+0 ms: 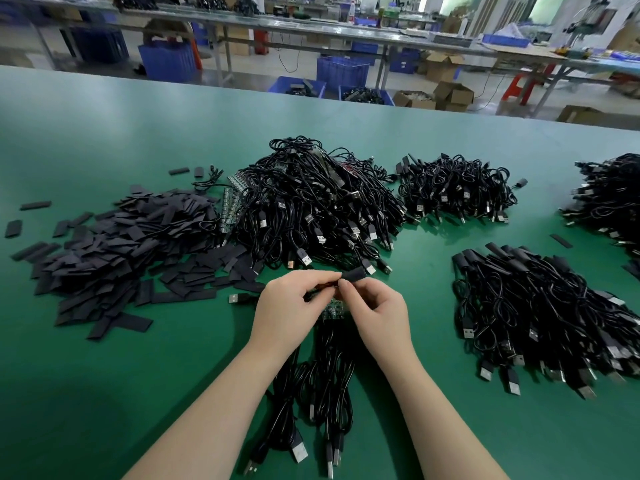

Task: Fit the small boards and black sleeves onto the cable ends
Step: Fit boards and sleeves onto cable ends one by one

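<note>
Now both hands pinch one black sleeve [354, 274] — left hand [290, 308]; right hand [379, 311].

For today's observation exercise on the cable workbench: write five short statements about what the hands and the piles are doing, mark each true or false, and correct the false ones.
1. Both hands meet at one black sleeve. True.
2. The loose heap of flat black sleeves lies to the person's right. False: it lies to the left.
3. The table is red. False: it is green.
4. The left hand and right hand work above a bunch of black cables. True.
5. The left hand lies flat and idle on the table. False: its fingers pinch the workpiece.
</note>
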Demonstrator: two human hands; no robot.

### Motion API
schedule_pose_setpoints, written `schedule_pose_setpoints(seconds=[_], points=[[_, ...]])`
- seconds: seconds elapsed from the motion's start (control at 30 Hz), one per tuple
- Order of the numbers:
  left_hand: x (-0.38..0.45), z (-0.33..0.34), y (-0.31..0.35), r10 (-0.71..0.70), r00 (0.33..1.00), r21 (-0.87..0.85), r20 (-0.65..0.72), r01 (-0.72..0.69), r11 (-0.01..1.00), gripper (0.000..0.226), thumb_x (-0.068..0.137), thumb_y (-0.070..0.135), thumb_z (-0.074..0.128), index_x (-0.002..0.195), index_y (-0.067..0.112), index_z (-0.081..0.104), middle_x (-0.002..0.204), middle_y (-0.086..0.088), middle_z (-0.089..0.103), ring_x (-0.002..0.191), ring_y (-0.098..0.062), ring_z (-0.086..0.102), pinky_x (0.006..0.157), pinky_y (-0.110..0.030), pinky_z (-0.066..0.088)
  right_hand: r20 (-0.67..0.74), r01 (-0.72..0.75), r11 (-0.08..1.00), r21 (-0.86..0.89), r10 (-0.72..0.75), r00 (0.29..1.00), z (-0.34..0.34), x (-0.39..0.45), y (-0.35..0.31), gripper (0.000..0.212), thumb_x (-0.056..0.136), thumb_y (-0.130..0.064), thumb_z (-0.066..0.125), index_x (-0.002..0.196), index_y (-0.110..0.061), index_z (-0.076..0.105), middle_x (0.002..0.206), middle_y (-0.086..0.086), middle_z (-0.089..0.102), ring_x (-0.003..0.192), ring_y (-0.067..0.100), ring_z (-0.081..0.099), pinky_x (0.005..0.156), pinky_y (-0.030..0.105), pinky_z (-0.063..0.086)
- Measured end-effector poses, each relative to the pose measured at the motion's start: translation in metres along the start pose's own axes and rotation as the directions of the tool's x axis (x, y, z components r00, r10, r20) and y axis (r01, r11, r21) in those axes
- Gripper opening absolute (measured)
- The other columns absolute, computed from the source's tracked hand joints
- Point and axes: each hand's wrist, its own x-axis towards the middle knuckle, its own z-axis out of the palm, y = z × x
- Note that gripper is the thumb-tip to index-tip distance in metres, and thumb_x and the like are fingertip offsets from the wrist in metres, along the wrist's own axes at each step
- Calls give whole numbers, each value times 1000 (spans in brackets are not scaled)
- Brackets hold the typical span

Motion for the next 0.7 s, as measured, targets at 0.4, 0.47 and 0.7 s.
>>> schedule_pose_setpoints(seconds=[0.4, 0.47, 0.7], points=[[1, -3, 1, -40, 999, 43, 20, 39, 998, 17, 83, 26, 74, 98, 31, 77, 90, 23, 69, 91, 5, 63, 81, -18, 52, 2, -13, 999, 49, 13, 1000, -2, -1, -5, 19, 90, -24, 72, 71, -23, 71, 58, -6, 57, 57, 4, 47, 56, 17, 39], [1, -3, 0, -23, 1000, 52, 13, 22, 998, 18, 81, 28, 76, 99, 30, 77, 90, 23, 69, 93, 7, 62, 81, -11, 49, -48, -17, 994, 107, 22, 999, -4, -1, -6, 16, 90, -24, 72, 75, -20, 72, 67, 11, 62, 62, 7, 51, 59, 19, 42], [2, -3, -1, -16, 999, 57, 34, 14, 998, 17, 82, 19, 74, 96, 29, 78, 88, 20, 71, 91, 3, 63, 78, -16, 50, 5, -24, 995, 97, 24, 1000, 0, -3, -9, 15, 85, -20, 77, 80, -34, 79, 84, -11, 77, 82, 4, 70, 71, 12, 50]])
